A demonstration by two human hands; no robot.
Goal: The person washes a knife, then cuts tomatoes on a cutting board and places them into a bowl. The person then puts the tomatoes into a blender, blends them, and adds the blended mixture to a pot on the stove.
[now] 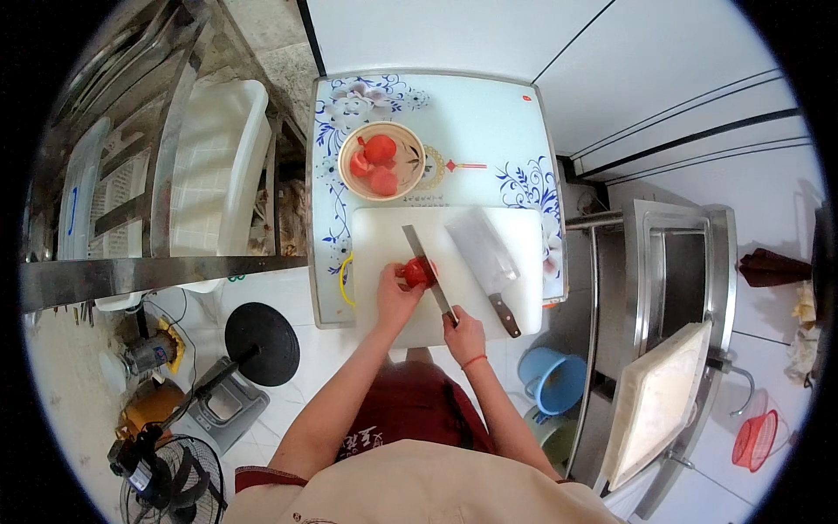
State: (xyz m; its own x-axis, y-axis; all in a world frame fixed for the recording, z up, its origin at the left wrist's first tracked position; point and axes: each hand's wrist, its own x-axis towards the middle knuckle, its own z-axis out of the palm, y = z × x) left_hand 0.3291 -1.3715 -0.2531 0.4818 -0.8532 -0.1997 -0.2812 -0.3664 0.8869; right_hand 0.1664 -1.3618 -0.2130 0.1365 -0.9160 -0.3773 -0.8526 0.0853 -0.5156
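Note:
My left hand (399, 295) grips a red tomato (416, 272) from its left side on the white cutting board (386, 327). My right hand (465, 335) is closed around the handle of a knife (440, 296), whose blade runs across the tomato's right part and points away to the upper left. How deep the blade sits in the tomato cannot be told. To the right, a cleaver (481, 245) with a brown riveted handle lies flat on the board. Beyond the board, a round bowl (408, 185) holds several red, peeled-looking tomatoes (380, 149).
The board overlaps the near edge of a flower-patterned table (484, 118). At right are a steel sink (684, 281), a white tray (658, 406) and blue buckets (563, 383). A metal rack (163, 131) with a white bin (245, 164) stands left; a fan (173, 481) is lower left.

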